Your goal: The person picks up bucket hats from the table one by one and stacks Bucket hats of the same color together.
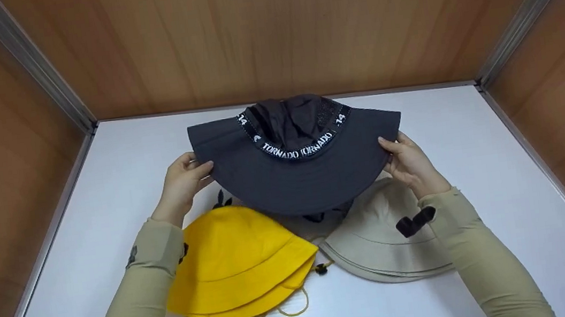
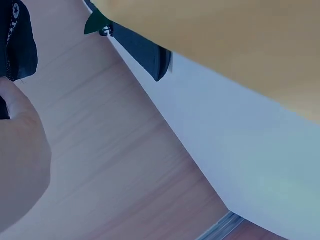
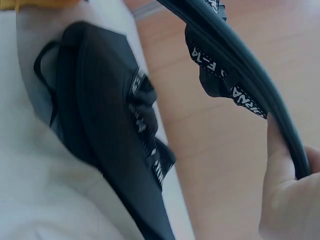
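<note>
Both hands hold up a dark grey wide-brimmed hat (image 1: 297,186) with a lettered inner band facing me. My left hand (image 1: 180,184) pinches its brim at the left, thumb on top. At the opposite side my right hand (image 1: 409,161) grips the brim between thumb and fingers; the brim edge (image 3: 250,70) shows from the side in the right wrist view. Another dark hat (image 3: 105,100) with a lettered band lies below it, mostly hidden in the head view. Nearer me are folded yellow hats (image 1: 240,250) by the left forearm and beige hats (image 1: 378,238) by the right.
A white table (image 1: 323,315) carries the hats, with wooden panels (image 1: 277,30) standing at its back and sides. Yellow cords (image 1: 301,312) and a black cord stopper (image 1: 321,269) lie beside the yellow hats. A black strap (image 1: 415,222) sticks out from the right cuff.
</note>
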`<control>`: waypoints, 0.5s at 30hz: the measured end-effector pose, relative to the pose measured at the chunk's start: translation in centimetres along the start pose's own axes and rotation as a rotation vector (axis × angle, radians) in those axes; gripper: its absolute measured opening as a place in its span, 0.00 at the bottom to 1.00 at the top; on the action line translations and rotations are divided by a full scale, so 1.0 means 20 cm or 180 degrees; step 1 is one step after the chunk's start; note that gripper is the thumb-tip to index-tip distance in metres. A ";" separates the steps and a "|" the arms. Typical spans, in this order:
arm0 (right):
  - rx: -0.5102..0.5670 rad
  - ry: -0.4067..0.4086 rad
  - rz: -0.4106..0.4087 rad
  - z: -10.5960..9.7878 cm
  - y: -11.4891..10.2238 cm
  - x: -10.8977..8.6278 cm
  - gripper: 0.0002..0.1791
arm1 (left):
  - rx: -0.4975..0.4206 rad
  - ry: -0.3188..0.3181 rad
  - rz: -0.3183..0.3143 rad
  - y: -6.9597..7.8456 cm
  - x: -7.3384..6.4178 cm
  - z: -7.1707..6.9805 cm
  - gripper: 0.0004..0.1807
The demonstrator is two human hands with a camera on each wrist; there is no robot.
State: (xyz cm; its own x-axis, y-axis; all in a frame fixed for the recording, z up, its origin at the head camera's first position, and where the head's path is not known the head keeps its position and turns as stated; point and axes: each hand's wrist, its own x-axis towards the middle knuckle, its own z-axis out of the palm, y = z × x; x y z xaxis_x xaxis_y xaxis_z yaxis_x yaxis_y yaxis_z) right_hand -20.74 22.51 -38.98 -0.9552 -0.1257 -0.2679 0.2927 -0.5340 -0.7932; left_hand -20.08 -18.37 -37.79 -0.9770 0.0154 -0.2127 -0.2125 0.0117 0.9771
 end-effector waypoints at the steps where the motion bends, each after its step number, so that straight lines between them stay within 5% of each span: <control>1: -0.0008 0.0016 0.0028 -0.01 0.00 0.02 0.27 | 0.0079 0.0015 -0.0012 0.00 0.01 0.01 0.16; 7: 0.0075 0.0144 0.0202 -0.05 0.00 0.12 0.16 | 0.0462 0.0168 -0.0107 -0.05 0.12 0.07 0.23; 15: 0.0074 0.0534 0.0402 -0.07 0.09 0.24 0.31 | 0.0664 0.0360 -0.0203 -0.15 0.20 0.10 0.22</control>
State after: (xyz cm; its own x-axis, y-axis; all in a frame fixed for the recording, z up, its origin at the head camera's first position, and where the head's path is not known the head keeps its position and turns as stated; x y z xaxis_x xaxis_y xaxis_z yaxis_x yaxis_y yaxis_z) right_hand -24.78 22.15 -42.43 -0.8898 -0.0530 -0.4532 0.4067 -0.5422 -0.7352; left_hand -23.36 -16.30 -41.67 -0.9600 -0.1040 -0.2602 -0.2771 0.2154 0.9364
